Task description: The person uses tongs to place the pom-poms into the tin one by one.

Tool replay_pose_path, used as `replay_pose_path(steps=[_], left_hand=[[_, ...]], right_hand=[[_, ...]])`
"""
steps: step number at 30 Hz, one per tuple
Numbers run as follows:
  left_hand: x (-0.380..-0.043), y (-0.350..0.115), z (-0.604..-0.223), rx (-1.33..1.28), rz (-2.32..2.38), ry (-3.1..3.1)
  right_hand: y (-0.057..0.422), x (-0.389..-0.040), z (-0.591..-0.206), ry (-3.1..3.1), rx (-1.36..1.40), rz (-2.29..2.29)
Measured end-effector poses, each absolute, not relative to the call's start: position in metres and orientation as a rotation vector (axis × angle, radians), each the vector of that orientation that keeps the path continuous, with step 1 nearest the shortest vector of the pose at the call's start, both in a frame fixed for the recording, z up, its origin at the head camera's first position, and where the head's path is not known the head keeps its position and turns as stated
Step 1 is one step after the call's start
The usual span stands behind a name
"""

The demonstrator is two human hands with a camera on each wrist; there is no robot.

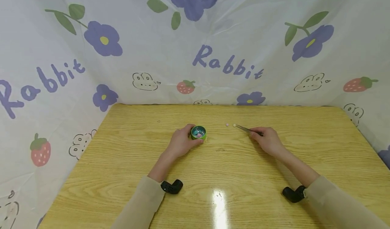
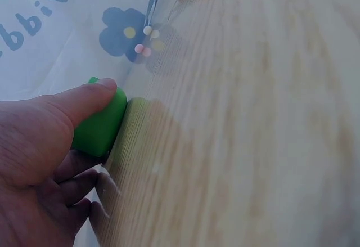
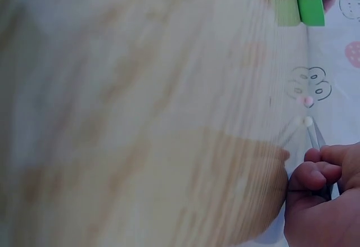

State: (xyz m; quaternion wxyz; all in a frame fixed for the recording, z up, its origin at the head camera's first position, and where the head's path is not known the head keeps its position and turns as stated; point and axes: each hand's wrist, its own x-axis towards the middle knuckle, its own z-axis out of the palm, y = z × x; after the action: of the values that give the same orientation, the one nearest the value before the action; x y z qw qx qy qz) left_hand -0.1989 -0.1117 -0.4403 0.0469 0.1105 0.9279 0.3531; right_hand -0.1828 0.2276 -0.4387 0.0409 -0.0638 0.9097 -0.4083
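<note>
On the table, my left hand (image 1: 181, 141) grips a small round green container (image 1: 203, 139) by its side, with the thumb in front. Inside it lie several small beads, pink and blue-green. A pair of tweezers (image 1: 242, 128) is pinched between the thumb and fingers of my right hand (image 1: 268, 141). The tweezers point left, their tips at a small cream-white bead (image 3: 308, 121); whether the bead is off the table I cannot tell. Just left of it, apart, a pink bead (image 1: 226, 124) sits on the table. In the left wrist view, the thumb presses the container's green wall (image 2: 102, 124).
The wood-grain table (image 1: 195, 175) is glossy and mirrors the beads and hands. Behind it hangs a pale cloth (image 1: 243, 29) printed with flowers, rabbits and strawberries, down to the table's back edge. Each sleeve cuff has a black device (image 1: 172, 187) at the wrist.
</note>
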Motion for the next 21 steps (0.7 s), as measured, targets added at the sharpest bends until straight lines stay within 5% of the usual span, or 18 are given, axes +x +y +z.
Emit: replay_pose_path(steps=[21], left_hand=[[-0.1982, -0.1112, -0.4395, 0.339, 1.09, 2.83]], right_hand=[[0.2274, -0.1835, -0.4443, 2.808, -0.217, -1.26]])
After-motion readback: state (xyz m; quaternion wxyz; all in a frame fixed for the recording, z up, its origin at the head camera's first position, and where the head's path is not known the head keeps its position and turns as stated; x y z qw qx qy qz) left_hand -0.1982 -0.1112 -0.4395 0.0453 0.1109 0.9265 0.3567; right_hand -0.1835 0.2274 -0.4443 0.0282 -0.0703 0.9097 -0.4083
